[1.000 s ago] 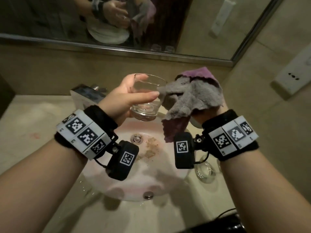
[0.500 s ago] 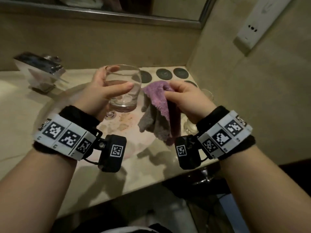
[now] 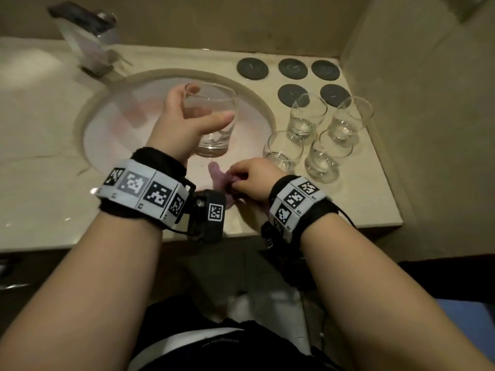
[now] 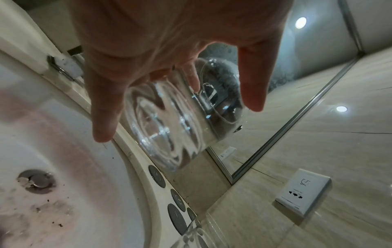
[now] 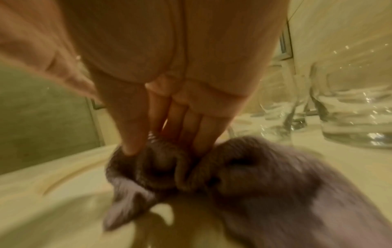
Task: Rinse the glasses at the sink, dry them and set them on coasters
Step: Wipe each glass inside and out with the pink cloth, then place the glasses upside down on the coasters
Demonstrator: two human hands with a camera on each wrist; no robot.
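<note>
left hand (image 3: 184, 127) grasps a glass (image 3: 214, 121) upright over the sink (image 3: 107, 135). right hand (image 3: 254, 180) pinches a cloth (image 3: 218, 174) at the counter's (image 3: 40, 170) front edge. four glasses (image 3: 308, 119) stand just before five bare coasters (image 3: 252, 68).

Beige tiled walls (image 3: 417, 108), marble countertop (image 3: 40, 145), framed mirror (image 4: 307, 94), white wall socket (image 4: 303, 194), recessed ceiling light (image 4: 300, 22)

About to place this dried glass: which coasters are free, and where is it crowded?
All five coasters are bare: three along the back wall, two nearer. The four waiting glasses crowd the counter just in front of them, overlapping the nearer pair, so the left hand should bring its glass over the sink rim.
</note>
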